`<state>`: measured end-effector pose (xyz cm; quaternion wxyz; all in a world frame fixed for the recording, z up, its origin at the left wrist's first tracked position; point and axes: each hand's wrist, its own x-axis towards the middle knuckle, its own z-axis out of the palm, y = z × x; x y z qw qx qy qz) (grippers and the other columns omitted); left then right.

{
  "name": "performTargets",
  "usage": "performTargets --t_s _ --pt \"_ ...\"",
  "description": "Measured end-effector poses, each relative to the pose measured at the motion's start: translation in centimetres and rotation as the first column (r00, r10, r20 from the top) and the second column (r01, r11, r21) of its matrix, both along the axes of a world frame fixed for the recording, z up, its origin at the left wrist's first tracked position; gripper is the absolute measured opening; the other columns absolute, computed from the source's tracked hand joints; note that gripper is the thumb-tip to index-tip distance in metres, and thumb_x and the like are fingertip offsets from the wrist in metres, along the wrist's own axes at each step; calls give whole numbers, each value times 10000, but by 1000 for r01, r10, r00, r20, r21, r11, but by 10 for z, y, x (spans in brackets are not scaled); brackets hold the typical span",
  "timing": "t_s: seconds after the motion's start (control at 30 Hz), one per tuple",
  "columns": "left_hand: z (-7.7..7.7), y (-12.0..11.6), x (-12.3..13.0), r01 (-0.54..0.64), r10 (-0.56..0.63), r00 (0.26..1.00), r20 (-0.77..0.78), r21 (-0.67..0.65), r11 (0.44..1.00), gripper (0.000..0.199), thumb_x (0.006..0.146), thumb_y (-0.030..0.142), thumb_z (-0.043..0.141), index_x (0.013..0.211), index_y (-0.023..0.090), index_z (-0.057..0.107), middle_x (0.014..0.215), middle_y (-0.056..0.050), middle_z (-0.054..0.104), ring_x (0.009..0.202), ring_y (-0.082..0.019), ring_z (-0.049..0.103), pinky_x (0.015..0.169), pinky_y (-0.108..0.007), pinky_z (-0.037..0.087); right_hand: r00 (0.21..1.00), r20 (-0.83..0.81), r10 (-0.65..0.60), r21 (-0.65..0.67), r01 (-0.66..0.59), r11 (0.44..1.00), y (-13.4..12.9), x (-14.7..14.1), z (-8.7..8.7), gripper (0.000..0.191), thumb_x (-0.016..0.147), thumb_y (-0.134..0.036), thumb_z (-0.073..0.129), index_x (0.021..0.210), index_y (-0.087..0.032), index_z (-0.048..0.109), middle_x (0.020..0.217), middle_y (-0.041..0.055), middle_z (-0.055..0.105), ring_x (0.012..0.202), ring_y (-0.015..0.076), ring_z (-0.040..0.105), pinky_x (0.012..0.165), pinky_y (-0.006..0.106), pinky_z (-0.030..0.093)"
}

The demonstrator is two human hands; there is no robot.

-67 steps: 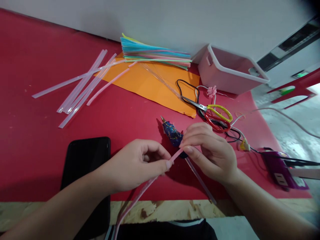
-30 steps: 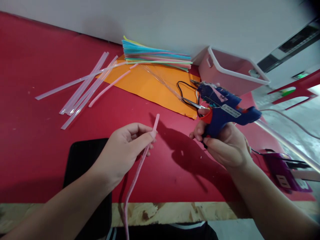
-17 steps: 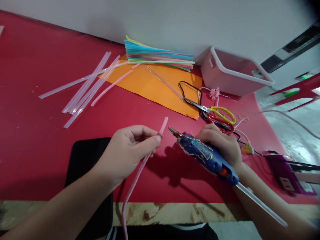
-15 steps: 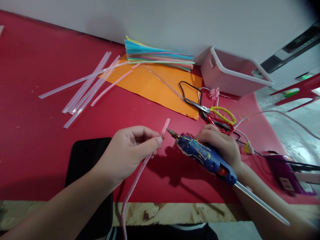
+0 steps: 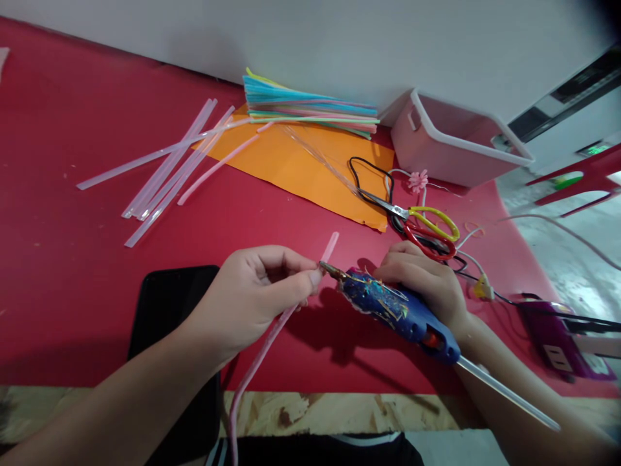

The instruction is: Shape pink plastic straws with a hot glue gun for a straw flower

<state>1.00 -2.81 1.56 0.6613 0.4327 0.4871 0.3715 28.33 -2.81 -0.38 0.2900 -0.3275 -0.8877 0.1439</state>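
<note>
Near the middle, my left hand (image 5: 264, 294) pinches a pink pipe cleaner (image 5: 262, 353) between thumb and fingers. Its short end sticks up past the fingertips, and the long part hangs down over the table's front edge. My right hand (image 5: 429, 285) is wrapped round a blue glue gun (image 5: 388, 307) with bits of colour stuck on its body. The gun's metal nozzle touches or nearly touches the pipe cleaner beside my left fingertips. A clear glue stick (image 5: 509, 393) juts from the gun's rear.
Clear glue sticks (image 5: 165, 152) lie at the left, a black phone (image 5: 165, 310) under my left forearm. Behind are pipe cleaners (image 5: 310, 107) on orange paper (image 5: 301, 168), scissors (image 5: 431, 226), cables and a pink bin (image 5: 451, 149). A purple power strip (image 5: 553, 336) sits at the right.
The nozzle has moved slightly left and down, to my left fingertips. The pipe cleaner's upper end has shifted a little to the right.
</note>
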Motion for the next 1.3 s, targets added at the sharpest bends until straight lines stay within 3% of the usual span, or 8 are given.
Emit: performTargets --t_s 0.37,0.57,0.73,1.3 --pt "4 0 0 12 -10 998 60 -36 999 83 726 194 824 663 196 770 565 41 671 521 -81 585 564 -189 514 999 6 34 10 -34 999 0 0 3 92 975 -326 607 1034 -256 611 767 6 684 633 181 581 755 408 433" --pt "3 0 2 -21 26 990 139 -42 999 97 719 150 819 650 194 767 563 54 676 512 -55 571 546 -152 489 1000 3 23 -11 -23 1000 -1 -1 2 93 969 -346 623 1011 -263 619 753 4 675 634 186 571 767 404 431" --pt "2 0 1 31 -23 985 174 -44 999 110 698 92 818 666 183 766 562 60 682 510 -50 573 532 -139 480 1000 2 15 -3 -15 1000 -2 -1 2 90 990 -319 582 1013 -235 608 751 11 655 640 178 569 787 397 432" --pt "3 1 0 36 -25 978 206 -48 998 166 707 29 790 653 185 764 543 72 673 509 -32 573 536 -109 477 999 27 24 -9 -24 1000 -1 0 3 67 1006 -299 562 1000 -235 580 745 3 650 626 166 572 768 402 421"
